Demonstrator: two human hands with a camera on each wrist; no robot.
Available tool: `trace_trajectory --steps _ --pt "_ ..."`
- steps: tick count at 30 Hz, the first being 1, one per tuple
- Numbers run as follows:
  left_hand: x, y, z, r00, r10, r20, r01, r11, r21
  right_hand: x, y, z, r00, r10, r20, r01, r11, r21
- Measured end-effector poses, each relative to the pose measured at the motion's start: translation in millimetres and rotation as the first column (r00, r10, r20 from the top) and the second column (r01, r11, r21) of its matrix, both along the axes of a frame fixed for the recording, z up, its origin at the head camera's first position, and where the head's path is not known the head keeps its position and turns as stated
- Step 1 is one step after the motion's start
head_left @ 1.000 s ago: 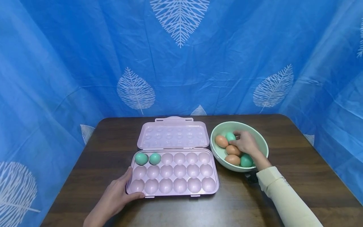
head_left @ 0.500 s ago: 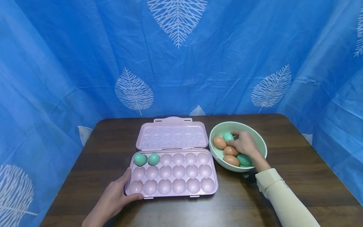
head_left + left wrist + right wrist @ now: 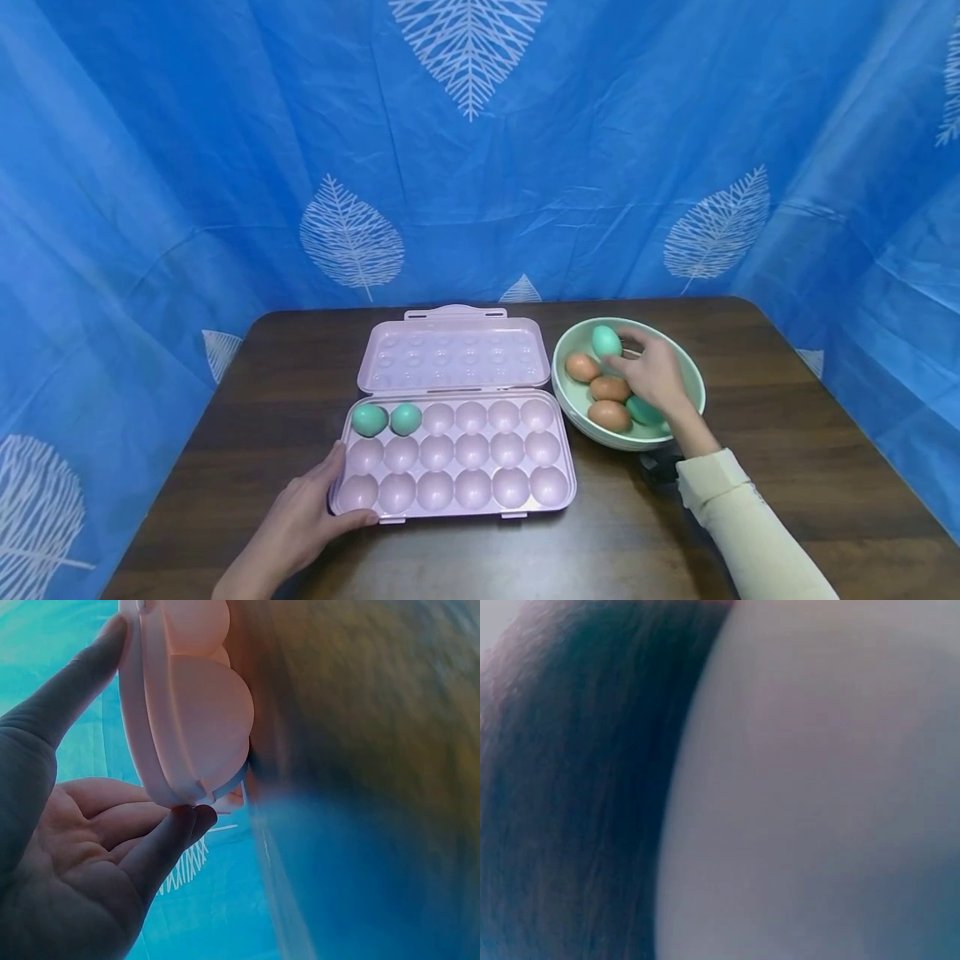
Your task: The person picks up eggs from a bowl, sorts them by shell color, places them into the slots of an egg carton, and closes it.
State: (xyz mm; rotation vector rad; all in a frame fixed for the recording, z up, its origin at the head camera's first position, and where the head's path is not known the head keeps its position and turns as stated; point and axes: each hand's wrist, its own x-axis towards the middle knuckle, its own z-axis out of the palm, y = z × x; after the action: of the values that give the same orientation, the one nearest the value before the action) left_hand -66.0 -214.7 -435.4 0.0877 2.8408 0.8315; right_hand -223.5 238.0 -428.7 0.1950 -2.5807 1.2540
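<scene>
A pink plastic egg carton [image 3: 453,450] lies with its lid [image 3: 453,357] folded back, and two green eggs [image 3: 370,420] sit in its far row at the left. My left hand [image 3: 296,521] grips the carton's near left corner, thumb on the front edge and fingers along the side. The left wrist view shows digits at the carton's rim [image 3: 161,750]. Inside a pale green bowl [image 3: 573,414], my right hand [image 3: 651,371] pinches a green egg [image 3: 606,342] between thumb and fingers, raised over the other eggs.
Several brown eggs [image 3: 609,416] and another green egg [image 3: 643,410] lie in the bowl, which stands right beside the carton. Blue cloth [image 3: 465,208] with white leaf prints hangs behind the brown wooden table [image 3: 480,558]. The right wrist view is mostly a blurred pale surface.
My right hand has risen a little, lifting the green egg off the bowl's bottom. The left hand keeps its hold on the carton. The head view has shifted slightly.
</scene>
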Motion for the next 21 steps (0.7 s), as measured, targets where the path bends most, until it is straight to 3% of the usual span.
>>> trace_trajectory --steps 9,15,21 --pt "1.2 -1.2 -1.1 0.998 -0.029 -0.061 0.027 0.999 -0.031 12.8 -19.9 12.0 0.996 0.073 -0.044 -0.079 0.984 -0.159" --pt "1.9 -2.3 -2.5 0.997 -0.033 -0.076 0.032 0.999 -0.009 24.9 -44.0 17.8 0.985 0.166 -0.040 -0.170 0.941 -0.294" --pt "1.8 -1.6 -3.7 0.996 -0.032 -0.083 0.033 0.999 0.007 37.2 -65.7 19.8 0.965 0.254 -0.072 -0.263 0.902 -0.343"
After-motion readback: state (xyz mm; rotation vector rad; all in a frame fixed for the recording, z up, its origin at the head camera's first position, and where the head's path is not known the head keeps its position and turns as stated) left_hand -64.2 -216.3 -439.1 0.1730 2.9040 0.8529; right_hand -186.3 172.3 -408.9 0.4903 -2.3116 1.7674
